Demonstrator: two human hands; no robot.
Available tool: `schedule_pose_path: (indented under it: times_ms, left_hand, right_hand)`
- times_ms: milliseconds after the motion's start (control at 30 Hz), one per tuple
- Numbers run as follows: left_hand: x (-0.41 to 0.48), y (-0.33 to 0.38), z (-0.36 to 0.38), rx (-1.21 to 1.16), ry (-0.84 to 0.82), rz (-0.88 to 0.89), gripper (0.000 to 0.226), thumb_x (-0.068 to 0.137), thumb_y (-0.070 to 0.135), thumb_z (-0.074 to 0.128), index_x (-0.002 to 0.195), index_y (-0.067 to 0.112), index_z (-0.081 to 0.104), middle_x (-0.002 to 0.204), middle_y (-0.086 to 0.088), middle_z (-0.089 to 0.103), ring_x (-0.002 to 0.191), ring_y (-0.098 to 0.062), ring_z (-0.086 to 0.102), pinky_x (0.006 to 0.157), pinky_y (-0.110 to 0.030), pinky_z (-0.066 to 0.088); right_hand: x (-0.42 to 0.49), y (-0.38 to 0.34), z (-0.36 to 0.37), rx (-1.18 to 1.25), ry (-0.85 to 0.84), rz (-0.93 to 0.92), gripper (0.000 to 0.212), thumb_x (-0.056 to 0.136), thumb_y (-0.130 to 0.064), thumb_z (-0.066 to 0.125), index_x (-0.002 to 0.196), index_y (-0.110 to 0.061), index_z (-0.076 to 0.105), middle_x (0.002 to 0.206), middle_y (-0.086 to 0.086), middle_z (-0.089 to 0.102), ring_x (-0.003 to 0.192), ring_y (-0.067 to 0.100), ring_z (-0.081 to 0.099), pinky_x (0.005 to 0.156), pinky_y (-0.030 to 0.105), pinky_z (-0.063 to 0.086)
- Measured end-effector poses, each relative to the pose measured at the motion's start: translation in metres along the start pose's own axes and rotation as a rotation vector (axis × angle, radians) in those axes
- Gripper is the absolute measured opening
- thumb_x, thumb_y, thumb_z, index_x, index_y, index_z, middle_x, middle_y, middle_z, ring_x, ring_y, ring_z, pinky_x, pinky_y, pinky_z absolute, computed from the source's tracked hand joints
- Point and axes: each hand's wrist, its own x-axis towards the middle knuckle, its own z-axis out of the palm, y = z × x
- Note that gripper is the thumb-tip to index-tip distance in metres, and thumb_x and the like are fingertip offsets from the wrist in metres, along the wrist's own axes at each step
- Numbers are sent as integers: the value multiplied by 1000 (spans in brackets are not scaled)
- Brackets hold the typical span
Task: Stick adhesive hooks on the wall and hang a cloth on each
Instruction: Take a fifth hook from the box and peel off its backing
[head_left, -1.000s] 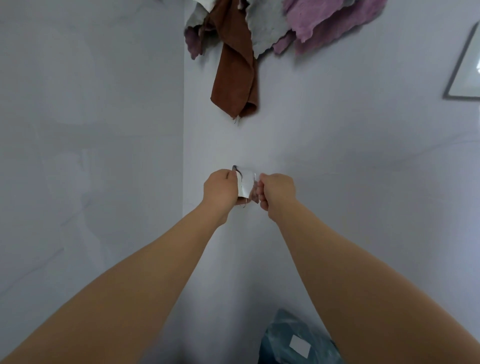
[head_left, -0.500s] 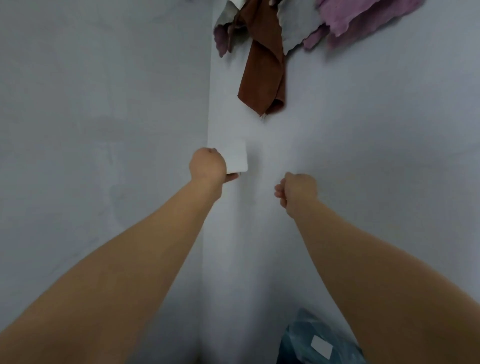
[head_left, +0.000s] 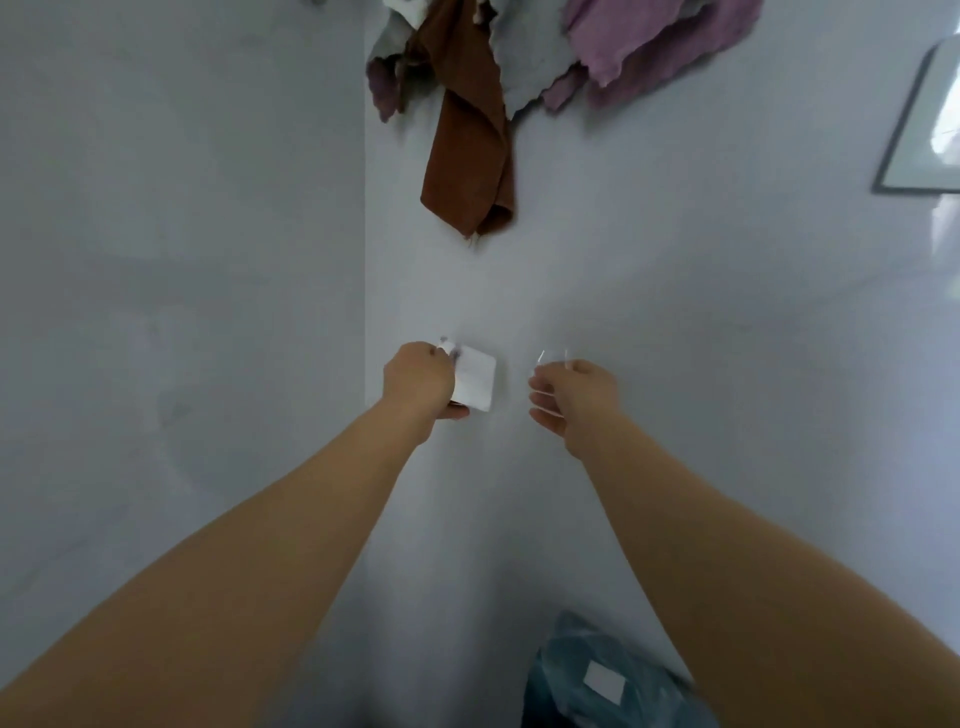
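A white square adhesive hook (head_left: 475, 382) is gripped in the curled fingers of the left hand (head_left: 418, 384), held before the wall (head_left: 675, 312) just right of the corner. A thin clear film (head_left: 551, 358) is pinched by the right hand (head_left: 576, 397), near the hook. Higher up, a brown cloth (head_left: 467, 156), a grey cloth (head_left: 524, 67) and a purple cloth (head_left: 649, 47) are hung together. A framed picture (head_left: 924, 130) is seen at the right edge, and a teal plastic bag (head_left: 597, 686) below.

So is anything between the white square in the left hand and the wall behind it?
Nothing visible. The left hand holds the white square before bare wall; the brown cloth hangs higher, the right hand pinches a clear film aside.
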Motion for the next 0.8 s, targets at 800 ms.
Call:
schedule_pose_path:
  times_ms: [800]
  left_hand:
    - [-69,-114,159,270,-448,-198,24,88,-3,51,67,7,47,114,-25,62,100,-39,63,66,-37,58]
  right_hand:
    - [-56,115,-201,-664,305,157,17,82,-3,51,71,-15,45,83,12,59,82,29,56,72,38,49]
